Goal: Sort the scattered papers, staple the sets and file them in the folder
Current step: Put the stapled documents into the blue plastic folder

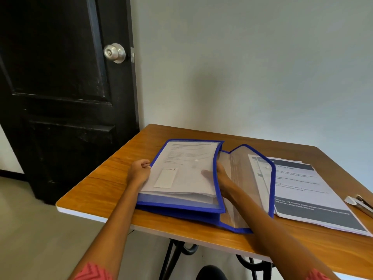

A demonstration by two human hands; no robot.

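A translucent folder with blue trim [219, 201] lies on the wooden table [105, 178], its flap [252, 178] open to the right. Printed papers [187, 158] sit inside, visible through the clear front. My left hand [139, 171] grips the folder's left edge with curled fingers. My right hand [220, 175] holds the folder's right opening edge, fingers reaching inside under the front cover. Another set of printed sheets [314, 197] lies on the table to the right, partly under the flap. A stapler [361, 203] rests at the far right edge.
A black door with a metal knob [114, 53] stands at the left behind the table. A plain wall runs behind the table. The table's near edge [80, 212] is white, with black legs below.
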